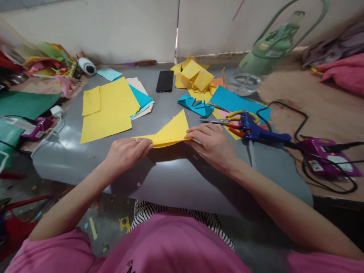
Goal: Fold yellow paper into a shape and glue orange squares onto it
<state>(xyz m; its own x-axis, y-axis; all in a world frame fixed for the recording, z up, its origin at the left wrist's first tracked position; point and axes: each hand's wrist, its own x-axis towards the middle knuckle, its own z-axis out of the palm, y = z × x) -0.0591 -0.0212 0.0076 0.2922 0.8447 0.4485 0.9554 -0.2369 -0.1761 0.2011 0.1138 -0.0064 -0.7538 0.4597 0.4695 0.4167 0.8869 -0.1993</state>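
Note:
A folded yellow paper (pixel 170 137) is held up a little above the grey table, its pointed flap rising toward the back. My left hand (pixel 128 151) pinches its left end, with a ring on one finger. The right end is between the thumb and fingers of my right hand (pixel 211 143). Beyond my left hand lie yellow paper sheets (pixel 109 110), partly over blue and pale sheets. Blue folded paper (pixel 196 106) lies behind the held piece. Scissors (pixel 218 121) rest close to my right hand, beside a blue glue gun (pixel 256 131).
On the grey table (pixel 182 182) are a black phone (pixel 165 81), yellow paper shapes (pixel 196 76) and a blue sheet (pixel 239 104). A green bottle (pixel 264 53) stands at back right. Purple power strips (pixel 327 159) with cables sit at the sides.

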